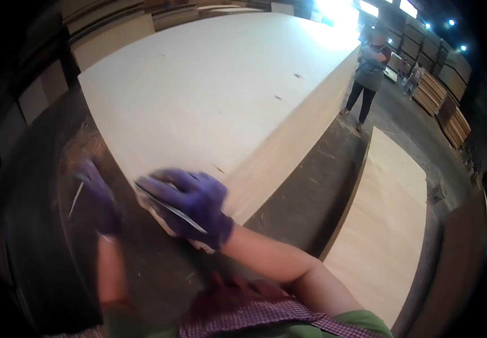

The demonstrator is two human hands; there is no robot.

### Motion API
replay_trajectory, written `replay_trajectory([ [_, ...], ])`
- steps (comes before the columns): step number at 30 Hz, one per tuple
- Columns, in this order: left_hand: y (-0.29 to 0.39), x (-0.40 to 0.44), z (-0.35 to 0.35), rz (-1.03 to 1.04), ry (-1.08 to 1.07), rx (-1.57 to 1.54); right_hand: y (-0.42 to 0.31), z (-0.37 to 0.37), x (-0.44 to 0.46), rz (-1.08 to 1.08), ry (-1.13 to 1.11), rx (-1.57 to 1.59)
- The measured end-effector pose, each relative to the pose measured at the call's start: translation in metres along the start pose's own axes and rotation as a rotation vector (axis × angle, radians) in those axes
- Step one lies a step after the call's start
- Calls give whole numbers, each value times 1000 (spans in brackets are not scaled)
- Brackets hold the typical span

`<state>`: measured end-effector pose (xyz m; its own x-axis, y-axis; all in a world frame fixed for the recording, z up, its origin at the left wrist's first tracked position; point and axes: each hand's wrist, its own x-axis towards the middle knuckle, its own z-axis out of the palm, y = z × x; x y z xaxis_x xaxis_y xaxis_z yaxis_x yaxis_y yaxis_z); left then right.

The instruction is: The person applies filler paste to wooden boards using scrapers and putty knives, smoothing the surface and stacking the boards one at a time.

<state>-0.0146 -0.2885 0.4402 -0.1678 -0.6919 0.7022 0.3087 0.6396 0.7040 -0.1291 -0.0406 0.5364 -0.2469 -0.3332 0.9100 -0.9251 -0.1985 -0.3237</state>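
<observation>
Stack edges: the pale panel stack (198,101) spreads far from me, its near corner under my right hand (190,203), its layered side facing right.
Open room: bare floor (305,180) runs between that stack and 1 lower panel pile (384,208) to the right; 1 person (370,73) stands beyond, at the far right.
Right hand: gloved, fingers curled closed around 1 thin strip (184,216), at the stack's near edge.
Left hand: my left hand (98,194) is blurred, left of the stack and apart from it; 1 pale sliver (75,200) shows at its fingers, grip and opening I cannot tell.
</observation>
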Motion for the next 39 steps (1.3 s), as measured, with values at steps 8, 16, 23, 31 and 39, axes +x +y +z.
replay_trajectory([
  [8, 98, 128, 151, -266, -709, 396, 31, -51, -1, 428, -135, 508],
  [16, 31, 96, 157, -21, -676, 739, 247, -268, 31, -2, -541, -409],
  [23, 11, 107, 178, -95, -387, 694, 410, -261, 125, -72, -560, -139],
  [31, 17, 131, 382, -400, -625, 295, 467, -210, 172, 597, -635, 496],
  [39, -22, 159, 498, -188, -773, 527, 487, -219, 177, -82, -755, 353],
])
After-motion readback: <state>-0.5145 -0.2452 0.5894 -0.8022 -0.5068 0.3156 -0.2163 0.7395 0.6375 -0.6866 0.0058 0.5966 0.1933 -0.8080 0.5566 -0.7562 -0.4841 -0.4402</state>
